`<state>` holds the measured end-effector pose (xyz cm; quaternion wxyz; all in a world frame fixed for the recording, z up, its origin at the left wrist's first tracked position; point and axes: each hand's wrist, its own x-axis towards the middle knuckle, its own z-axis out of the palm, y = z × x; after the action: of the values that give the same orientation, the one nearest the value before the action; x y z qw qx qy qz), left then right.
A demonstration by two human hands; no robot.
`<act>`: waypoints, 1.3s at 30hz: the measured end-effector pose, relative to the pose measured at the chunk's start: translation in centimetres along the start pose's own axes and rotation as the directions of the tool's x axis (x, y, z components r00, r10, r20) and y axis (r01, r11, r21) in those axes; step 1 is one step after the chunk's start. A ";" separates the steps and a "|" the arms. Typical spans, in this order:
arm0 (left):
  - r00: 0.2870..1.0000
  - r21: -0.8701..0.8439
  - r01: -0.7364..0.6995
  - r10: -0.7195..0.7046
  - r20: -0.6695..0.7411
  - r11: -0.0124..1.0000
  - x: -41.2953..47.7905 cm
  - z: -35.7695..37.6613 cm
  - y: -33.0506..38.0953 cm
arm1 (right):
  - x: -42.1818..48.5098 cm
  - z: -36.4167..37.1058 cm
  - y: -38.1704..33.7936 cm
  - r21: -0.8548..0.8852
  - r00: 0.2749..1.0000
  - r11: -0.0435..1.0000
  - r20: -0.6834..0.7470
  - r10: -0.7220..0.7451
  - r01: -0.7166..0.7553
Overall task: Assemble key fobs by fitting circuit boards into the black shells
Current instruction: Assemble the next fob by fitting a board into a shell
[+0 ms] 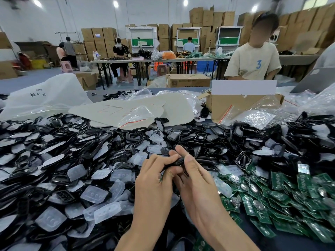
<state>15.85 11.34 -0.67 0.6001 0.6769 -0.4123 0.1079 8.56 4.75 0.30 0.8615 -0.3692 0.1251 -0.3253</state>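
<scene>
Two hands, one item held. The left hand (155, 171) and right hand (192, 171) meet above the middle of the table (293, 246), sharing a single black shell (176, 162) seen edge-on between them.

- Left grip: fingers curled round the near end of the shell, thumb across it.
- Right grip: fingertips and thumb pinch the other end, two fingers raised above it.
- Whether a board sits inside the shell cannot be told.

Stock on the table:
- Heap of loose shells (94, 147) mixed with translucent button pads (94, 194), covering the left side and centre and reaching under both hands.
- Heap of green circuit boards (290, 192) on the right, just beside the right wrist.
- Beige card sheets (126, 109) and clear plastic bags (137, 116) behind the shells.
- Open cardboard box (235, 105), far right.

Opposite: a person in a beige T-shirt (252, 64) at the far edge of the table.
</scene>
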 end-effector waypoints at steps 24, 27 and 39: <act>0.991 -0.113 0.124 -0.118 0.054 0.986 0.4 -0.3 0.1 | -0.3 0.0 0.0 -0.062 0.998 0.997 0.051 -0.038 0.041; 0.967 -0.328 0.253 -0.233 0.100 0.910 0.8 -0.7 0.1 | -0.6 -0.1 -0.1 -0.314 0.988 0.939 0.099 -0.119 0.144; 0.899 -0.560 0.409 -0.422 0.114 0.720 1.5 -0.9 -0.5 | 0.1 -0.9 -0.2 -0.411 0.991 0.903 0.082 -0.102 0.127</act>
<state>17.44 11.52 0.15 0.7879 0.5393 -0.2565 -0.1503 8.12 4.13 -0.17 0.7461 -0.5600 0.1442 -0.3302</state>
